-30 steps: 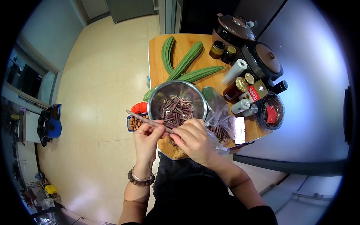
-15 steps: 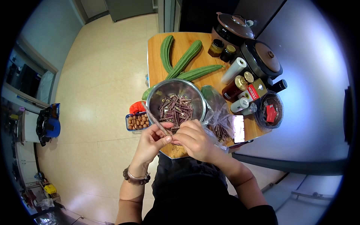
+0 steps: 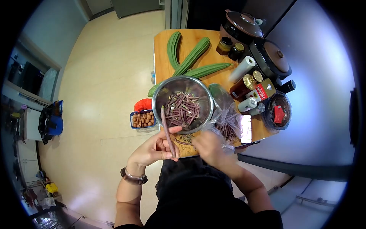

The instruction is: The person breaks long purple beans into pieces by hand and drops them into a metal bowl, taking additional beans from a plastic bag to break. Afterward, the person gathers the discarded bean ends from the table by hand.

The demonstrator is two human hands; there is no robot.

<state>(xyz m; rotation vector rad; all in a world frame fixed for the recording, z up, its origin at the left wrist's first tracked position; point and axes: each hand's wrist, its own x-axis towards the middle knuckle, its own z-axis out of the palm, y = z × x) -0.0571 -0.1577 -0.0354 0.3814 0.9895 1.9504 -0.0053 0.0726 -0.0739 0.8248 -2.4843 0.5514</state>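
Observation:
A long purple bean pod (image 3: 167, 131) is held upright in my left hand (image 3: 157, 147), its top end over the near left rim of the steel bowl (image 3: 154, 105). Inside the bowl lie many short purple bean pieces (image 3: 183, 108). My right hand (image 3: 209, 147), smeared by motion, is near the table's front edge, over small scraps (image 3: 185, 139); its fingers are too blurred to read. Right of the bowl, a clear plastic bag (image 3: 227, 110) holds more long purple beans (image 3: 227, 131).
Several green ridged gourds (image 3: 194, 55) lie behind the bowl on the wooden table (image 3: 160, 45). A blue basket of nuts (image 3: 143, 119) is at left. Jars, bottles, a red-labelled box (image 3: 263, 91), cookers (image 3: 270, 57) and a lit phone (image 3: 246, 129) line the right side.
My right hand has come away from the bean and moved right, toward the scraps. My left hand has turned the bean more upright and lowered slightly. The whole view has shifted a little.

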